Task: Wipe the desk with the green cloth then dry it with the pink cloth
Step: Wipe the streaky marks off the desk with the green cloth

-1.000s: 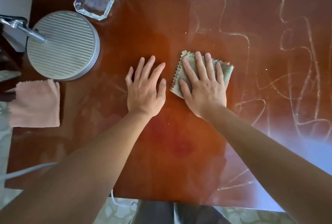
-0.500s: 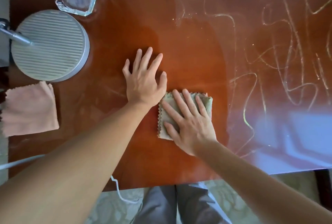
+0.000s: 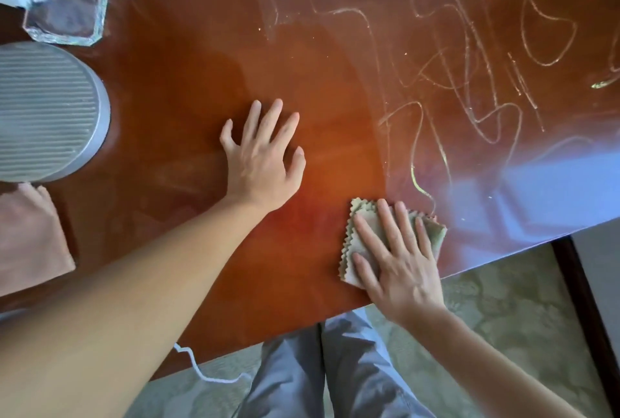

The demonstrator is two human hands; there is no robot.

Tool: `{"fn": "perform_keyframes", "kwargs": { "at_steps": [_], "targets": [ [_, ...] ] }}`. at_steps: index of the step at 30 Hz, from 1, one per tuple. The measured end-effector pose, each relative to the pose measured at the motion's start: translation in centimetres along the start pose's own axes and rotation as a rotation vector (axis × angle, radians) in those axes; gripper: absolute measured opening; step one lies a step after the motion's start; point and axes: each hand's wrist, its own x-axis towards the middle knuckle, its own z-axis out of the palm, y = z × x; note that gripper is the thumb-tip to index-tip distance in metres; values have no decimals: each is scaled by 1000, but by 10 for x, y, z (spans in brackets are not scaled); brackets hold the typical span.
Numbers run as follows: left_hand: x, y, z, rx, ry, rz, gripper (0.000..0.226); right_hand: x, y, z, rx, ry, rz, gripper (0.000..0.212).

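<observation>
The right hand [image 3: 399, 266] presses flat, fingers spread, on the folded green zigzag-edged cloth [image 3: 362, 240] at the near edge of the glossy red-brown wooden tabletop [image 3: 188, 82]. The left hand [image 3: 261, 159] rests mid-tabletop, fingers apart. The pink cloth [image 3: 30, 236] lies at the left edge; the faceted clear glass dish [image 3: 65, 10] in the far-left corner looks empty.

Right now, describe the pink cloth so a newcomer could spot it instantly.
Start at the big round ribbed grey base on the desk's left side. Just below it, at the left edge of the view, lies the pink cloth, flat and untouched. Unlike the green cloth, it has no hand on it.
</observation>
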Motion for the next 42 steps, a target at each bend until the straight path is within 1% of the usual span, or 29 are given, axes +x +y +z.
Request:
{"fn": "perform_keyframes", "kwargs": {
  "at_steps": [3,6,9,11,13,15,17,19,21,22,23,26,27,28,30,31,32,35,37,39,42],
  "targets": [
    [-2,3,4,9,-37,13,59,20,19,-10,10,23,211,60],
    [-1,2,4,25,-34,1,58,18,-13,-3,21,49,294,61],
    [0,4,4,18,-30,3,61,2,-70,14,61,41,184,61],
    [1,4,4,22,-23,3,60,-7,-92,21,70,18,83,60],
    [2,3,5,27,-13,2,59,-9,-80,20,64,9,-3,59],
    [0,4,5,22,-16,-1,59,-6,-50,14,33,10,-49,57],
    [-1,4,4,24,-22,-3,59,6,-18,6,19,26,19,56],
    [-1,4,3,22,-28,-6,59,21,-4,-1,15,41,162,57],
    [-1,5,1,18,-26,-5,58,30,-18,-1,25,46,304,60],
    [-1,5,1,14,-21,-3,57,31,-34,2,34,45,332,61],
    [-1,5,1,8,-13,-1,56,28,-56,7,45,38,309,62],
    [-1,3,4,-7,18,6,53,4,-128,27,83,-19,78,63],
    [0,3,5,-6,26,9,53,-5,-140,31,85,-32,13,63],
    [-1,3,5,-2,30,10,53,-12,-142,34,79,-44,-50,64],
    [-1,3,6,13,26,9,54,-12,-119,29,41,-62,-166,62],
    [-1,3,5,17,20,9,54,-7,-100,23,20,-76,-177,60],
    [-1,3,5,16,16,8,54,2,-79,16,-1,-74,-147,59],
    [-2,2,6,14,16,2,54,50,-26,-7,-26,-58,63,59],
    [-2,2,6,10,20,9,54,77,-23,-15,-20,-49,154,58],
    [-2,1,7,7,25,18,54,82,-40,-13,-13,-44,126,58],
    [-1,-1,8,11,20,22,56,39,-68,5,-43,-83,-86,57]
  ]
}}
